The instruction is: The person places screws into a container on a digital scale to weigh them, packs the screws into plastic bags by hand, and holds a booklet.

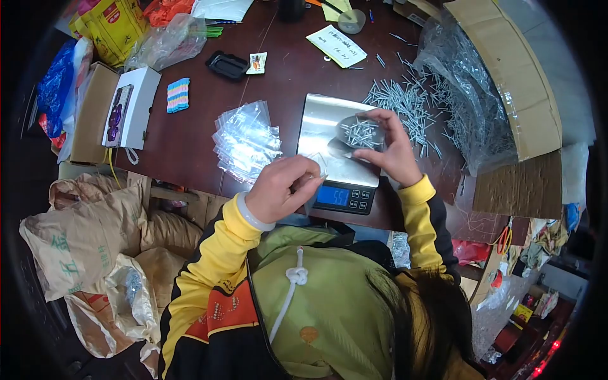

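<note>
Inside right grip (pixel 398 152): cup (pixel 342 133) of nails (pixel 361 133), over scale (pixel 321 120).
Left grip (pixel 284 188): pinching, apparently, a clear bag (pixel 318 163).
Scale: weighing, likely; pouring calls for the bag open.

A dark reddish-brown table (pixel 190 149) carries a digital scale (pixel 322 123) with a steel plate and 4 buttons near its front edge. Clear plastic bags (pixel 246 142) overlap in a pile left of it. Loose metal fasteners (pixel 405 104) spread to its upper right, beside a plastic-lined cardboard box (pixel 525 82). Farther back lie yellow-and-white notes (pixel 336 46), a black tray (pixel 227 65), a small packet (pixel 256 63) and a pastel-striped item (pixel 178 95).
</note>
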